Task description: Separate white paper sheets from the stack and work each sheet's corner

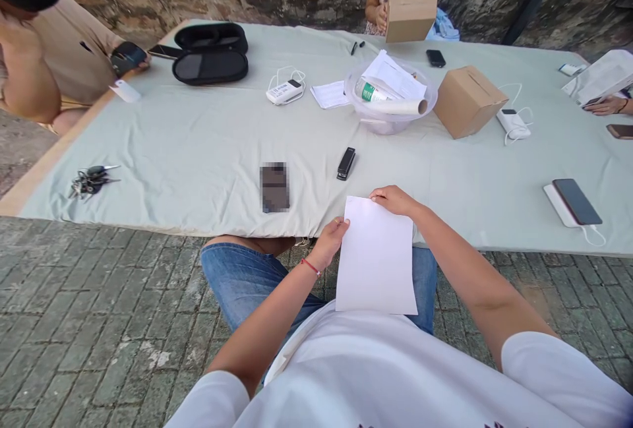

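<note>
A blank white sheet of paper (376, 258) hangs over my lap at the near edge of the table. My left hand (330, 238) pinches its left edge near the top. My right hand (393, 200) grips its top right corner. Just beyond the sheet on the grey cloth lie a black stapler (346, 163) and a dark phone (274, 186).
The cloth-covered table (198, 144) carries keys (90, 181), a black case (211, 53), a power bank with cable (285, 91), a clear bowl with papers and a roll (390, 93), a cardboard box (467, 101) and a phone on a white charger (574, 202). Other people sit at left, far side and right.
</note>
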`<state>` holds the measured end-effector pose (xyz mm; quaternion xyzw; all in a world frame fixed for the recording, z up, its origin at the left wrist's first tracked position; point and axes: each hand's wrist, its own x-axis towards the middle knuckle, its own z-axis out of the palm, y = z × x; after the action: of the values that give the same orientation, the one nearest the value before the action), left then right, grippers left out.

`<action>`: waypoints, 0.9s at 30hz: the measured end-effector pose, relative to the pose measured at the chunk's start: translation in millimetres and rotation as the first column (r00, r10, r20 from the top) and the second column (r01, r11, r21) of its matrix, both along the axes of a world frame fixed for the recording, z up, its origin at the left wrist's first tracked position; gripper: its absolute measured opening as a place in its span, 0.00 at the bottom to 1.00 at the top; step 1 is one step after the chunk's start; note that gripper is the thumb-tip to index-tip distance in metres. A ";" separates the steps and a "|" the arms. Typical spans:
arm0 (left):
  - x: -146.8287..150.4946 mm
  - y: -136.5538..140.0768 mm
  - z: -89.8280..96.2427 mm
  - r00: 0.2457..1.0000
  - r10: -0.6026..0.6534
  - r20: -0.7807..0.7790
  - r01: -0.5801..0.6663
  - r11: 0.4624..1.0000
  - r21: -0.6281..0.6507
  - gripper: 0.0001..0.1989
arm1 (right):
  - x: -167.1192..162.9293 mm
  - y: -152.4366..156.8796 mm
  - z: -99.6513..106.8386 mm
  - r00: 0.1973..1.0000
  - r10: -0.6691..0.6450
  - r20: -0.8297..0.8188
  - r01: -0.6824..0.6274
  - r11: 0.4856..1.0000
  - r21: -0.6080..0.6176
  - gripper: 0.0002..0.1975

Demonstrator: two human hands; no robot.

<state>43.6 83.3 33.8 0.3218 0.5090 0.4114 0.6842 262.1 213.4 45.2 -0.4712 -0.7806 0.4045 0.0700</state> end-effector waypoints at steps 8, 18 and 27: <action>4.3 67.3 -17.1 0.872 0.098 -0.479 0.000 0.980 0.200 0.18 | -8.3 2.2 6.2 0.999 0.038 -0.002 -0.038 0.996 0.086 0.16; 2.8 65.2 -32.7 0.890 0.213 -0.403 -0.099 0.953 0.286 0.20 | 45.3 4.7 -0.2 0.992 0.033 0.119 -0.052 0.986 0.159 0.20; -2.1 62.8 -34.5 0.887 0.206 -0.413 -0.071 0.945 0.320 0.20 | 52.4 0.4 -0.7 0.999 -0.048 0.012 0.047 0.996 0.079 0.16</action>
<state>41.5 146.1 -0.7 0.4676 0.6052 0.4474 0.4636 314.4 213.7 44.5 -0.4895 -0.7849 0.3684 0.0927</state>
